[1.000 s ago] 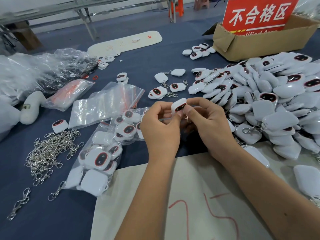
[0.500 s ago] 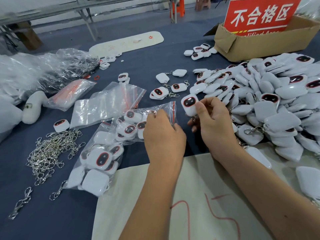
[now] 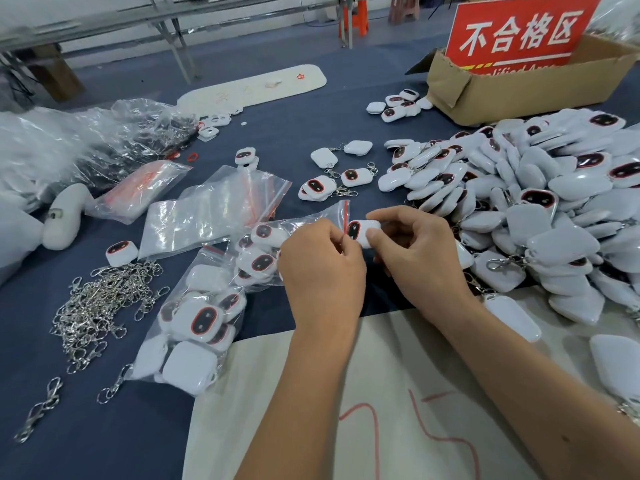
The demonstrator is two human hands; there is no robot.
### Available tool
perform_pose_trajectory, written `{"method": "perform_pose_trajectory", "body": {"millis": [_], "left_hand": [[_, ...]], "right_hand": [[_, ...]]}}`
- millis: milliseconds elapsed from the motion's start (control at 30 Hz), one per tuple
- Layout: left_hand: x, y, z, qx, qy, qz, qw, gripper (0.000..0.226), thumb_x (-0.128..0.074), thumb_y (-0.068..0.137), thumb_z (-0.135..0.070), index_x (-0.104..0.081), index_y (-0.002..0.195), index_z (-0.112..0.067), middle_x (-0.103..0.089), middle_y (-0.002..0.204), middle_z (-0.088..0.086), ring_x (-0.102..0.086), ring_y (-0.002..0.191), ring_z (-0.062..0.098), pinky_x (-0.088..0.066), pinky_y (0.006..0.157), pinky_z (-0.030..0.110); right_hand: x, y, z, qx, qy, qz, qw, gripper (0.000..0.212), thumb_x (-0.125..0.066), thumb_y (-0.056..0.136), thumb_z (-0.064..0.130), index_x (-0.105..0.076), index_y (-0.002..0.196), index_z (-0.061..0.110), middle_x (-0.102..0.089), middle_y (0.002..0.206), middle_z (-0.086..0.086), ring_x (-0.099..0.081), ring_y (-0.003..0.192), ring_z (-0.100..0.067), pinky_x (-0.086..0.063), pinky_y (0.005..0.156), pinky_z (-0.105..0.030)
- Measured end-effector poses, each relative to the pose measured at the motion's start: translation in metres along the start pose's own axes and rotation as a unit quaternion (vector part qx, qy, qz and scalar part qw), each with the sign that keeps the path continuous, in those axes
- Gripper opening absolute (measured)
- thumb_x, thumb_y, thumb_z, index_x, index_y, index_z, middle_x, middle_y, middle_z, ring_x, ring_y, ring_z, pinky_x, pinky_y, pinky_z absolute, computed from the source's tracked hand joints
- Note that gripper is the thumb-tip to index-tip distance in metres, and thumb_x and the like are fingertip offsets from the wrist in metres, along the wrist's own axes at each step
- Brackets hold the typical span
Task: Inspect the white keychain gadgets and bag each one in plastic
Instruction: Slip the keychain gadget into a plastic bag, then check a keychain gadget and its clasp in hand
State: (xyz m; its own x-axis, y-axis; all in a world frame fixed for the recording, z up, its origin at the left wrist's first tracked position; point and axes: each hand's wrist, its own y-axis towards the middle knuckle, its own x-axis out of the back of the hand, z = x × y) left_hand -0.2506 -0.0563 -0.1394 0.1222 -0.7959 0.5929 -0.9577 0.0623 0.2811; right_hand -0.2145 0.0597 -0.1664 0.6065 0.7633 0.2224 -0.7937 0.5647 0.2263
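Two bare hands are working together just above the dark blue table (image 3: 311,133). The right hand (image 3: 415,258) is pinching one white keychain gadget (image 3: 363,233) between thumb and curled fingers, its dark red-rimmed face turned toward the left, right at the red-striped mouth of a clear zip bag (image 3: 311,220). The left hand (image 3: 322,271) is pinching the edge of that bag's mouth with curled fingers, so gadget and bag opening are touching. This bag is already holding several gadgets, and a second filled bag (image 3: 194,327) is lying just beside it, nearer the left. Empty zip bags (image 3: 214,209) are lying beyond them. A large heap of loose gadgets (image 3: 519,209) is spreading across the right side of the table, well apart from a pile of metal clasp chains (image 3: 100,306) on the left. A cardboard box (image 3: 519,84) with a red sign (image 3: 519,29) is standing at the far right. Both forearms are crossing a pale sheet (image 3: 398,410) marked in red.
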Motion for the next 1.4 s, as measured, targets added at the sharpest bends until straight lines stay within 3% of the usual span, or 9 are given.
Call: {"method": "perform_pose_trajectory", "body": {"millis": [267,467,600,700,900,1033,1133,1233,1400], "left_hand": [[-0.002,-0.001,0.001,0.006,0.025,-0.015,1.0,0.015,-0.061,0.084,-0.017,-0.06,0.068,-0.017,-0.063,0.067,-0.004,-0.06,0.069,0.018,-0.051,0.071,0.042],[-0.004,-0.003,-0.001,0.0,0.084,0.035,0.996,0.029,-0.075,0.081,-0.046,-0.056,0.091,-0.027,-0.061,0.094,-0.011,-0.057,0.085,0.016,-0.048,0.077,0.035],[-0.001,-0.002,0.0,0.029,0.072,0.032,0.996,0.007,-0.066,0.085,-0.026,-0.062,0.081,-0.022,-0.066,0.08,-0.007,-0.062,0.079,0.02,-0.053,0.076,0.04],[0.001,0.0,0.001,0.049,0.055,0.026,0.997,0.015,-0.058,0.084,-0.015,-0.065,0.071,-0.016,-0.066,0.067,-0.003,-0.063,0.072,0.022,-0.052,0.071,0.039],[0.002,0.001,0.0,0.053,-0.044,-0.014,0.998,0.018,-0.066,0.088,-0.013,-0.068,0.071,-0.018,-0.065,0.065,-0.009,-0.062,0.069,0.01,-0.05,0.073,0.033],[0.001,-0.001,-0.003,0.022,-0.067,-0.065,0.995,0.018,-0.064,0.087,-0.012,-0.065,0.071,-0.02,-0.062,0.063,-0.012,-0.061,0.067,0.007,-0.049,0.07,0.029],[-0.001,-0.001,-0.002,0.003,-0.051,-0.076,0.996,0.015,-0.064,0.089,-0.014,-0.065,0.074,-0.019,-0.064,0.067,-0.009,-0.061,0.068,0.014,-0.048,0.07,0.032],[-0.001,-0.002,-0.001,-0.01,-0.033,-0.083,0.996,0.014,-0.065,0.091,-0.017,-0.064,0.077,-0.02,-0.064,0.072,-0.008,-0.06,0.071,0.014,-0.04,0.068,0.027],[0.001,0.001,0.001,-0.024,-0.002,-0.08,0.996,0.013,-0.065,0.092,-0.017,-0.063,0.079,-0.017,-0.065,0.077,-0.004,-0.059,0.075,0.018,-0.035,0.069,0.028]], "right_hand": [[0.001,-0.002,0.001,0.003,-0.03,-0.103,0.994,0.015,-0.067,0.096,0.016,-0.077,0.107,0.018,-0.072,0.081,0.008,-0.071,0.073,-0.015,-0.06,0.08,-0.037],[0.001,-0.001,0.002,-0.019,-0.012,-0.111,0.994,0.014,-0.067,0.096,0.015,-0.076,0.106,0.018,-0.072,0.081,0.004,-0.071,0.074,-0.019,-0.061,0.078,-0.039],[0.001,-0.002,0.004,-0.014,-0.004,-0.111,0.994,0.014,-0.066,0.097,0.016,-0.075,0.107,0.02,-0.072,0.081,0.003,-0.07,0.074,-0.02,-0.06,0.076,-0.04],[0.001,-0.005,0.007,0.007,0.005,-0.093,0.996,0.015,-0.066,0.097,0.014,-0.075,0.108,0.019,-0.072,0.083,0.002,-0.07,0.073,-0.021,-0.06,0.074,-0.038],[-0.004,-0.006,0.007,0.054,-0.107,0.011,0.993,0.017,-0.071,0.09,0.007,-0.079,0.102,0.016,-0.069,0.072,0.015,-0.062,0.064,-0.001,-0.045,0.065,-0.013],[-0.005,-0.007,0.006,0.059,-0.146,-0.009,0.987,0.016,-0.071,0.089,0.008,-0.078,0.101,0.015,-0.064,0.071,0.017,-0.058,0.063,0.002,-0.04,0.065,-0.008],[-0.005,-0.009,0.009,0.06,-0.088,-0.055,0.993,0.016,-0.072,0.089,0.008,-0.072,0.104,0.014,-0.068,0.078,0.009,-0.063,0.068,-0.008,-0.051,0.071,-0.02],[-0.002,-0.009,0.012,0.057,0.003,-0.036,0.998,0.013,-0.073,0.091,0.007,-0.067,0.099,0.015,-0.07,0.079,0.002,-0.068,0.067,-0.018,-0.057,0.067,-0.034],[-0.004,-0.007,0.007,0.053,0.012,-0.02,0.998,0.011,-0.077,0.091,0.009,-0.07,0.098,0.013,-0.071,0.073,0.002,-0.067,0.058,-0.014,-0.052,0.058,-0.025]]}}
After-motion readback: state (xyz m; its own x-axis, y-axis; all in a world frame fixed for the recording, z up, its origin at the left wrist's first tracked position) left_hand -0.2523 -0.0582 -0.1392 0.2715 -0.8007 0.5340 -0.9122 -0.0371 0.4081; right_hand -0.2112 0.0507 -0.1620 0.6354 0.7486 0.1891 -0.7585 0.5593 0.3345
